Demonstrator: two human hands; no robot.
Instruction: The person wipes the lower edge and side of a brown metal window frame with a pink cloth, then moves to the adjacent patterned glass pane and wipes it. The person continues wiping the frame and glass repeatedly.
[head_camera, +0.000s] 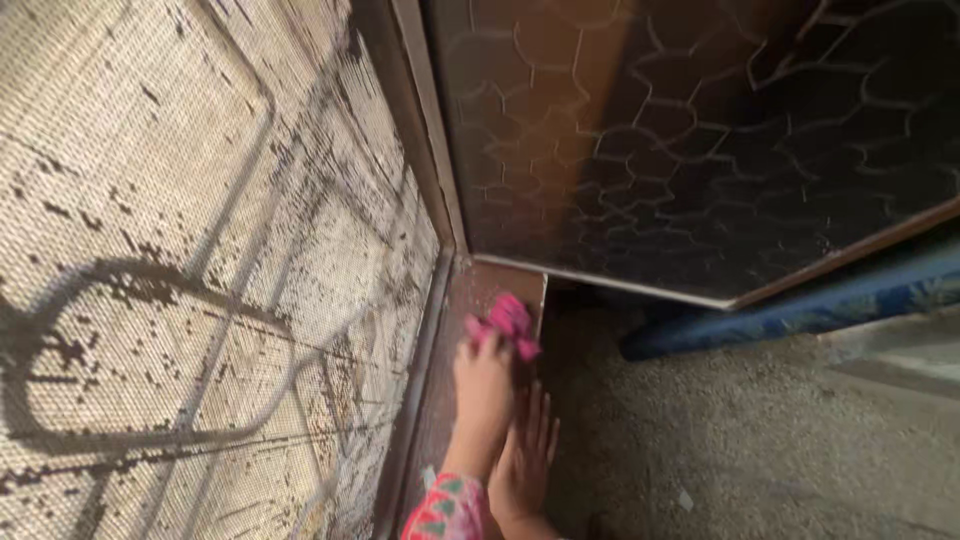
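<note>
My left hand (484, 385) reaches forward along a narrow brown sill (490, 285) and is closed on a bright pink cloth (510, 322), which is pressed onto the sill near its far end. A pink patterned sleeve (445, 512) covers that forearm. Just beside and behind it, my right hand (525, 452) rests flat at the sill's edge with its fingers spread and holds nothing.
A dirty, flaking wire mesh screen (200, 250) with a curved metal grille behind it fills the left. A dark door panel (700, 140) with a cracked-stone pattern stands open on the right. Below lie a rough concrete floor (750, 440) and a blue edge (800, 310).
</note>
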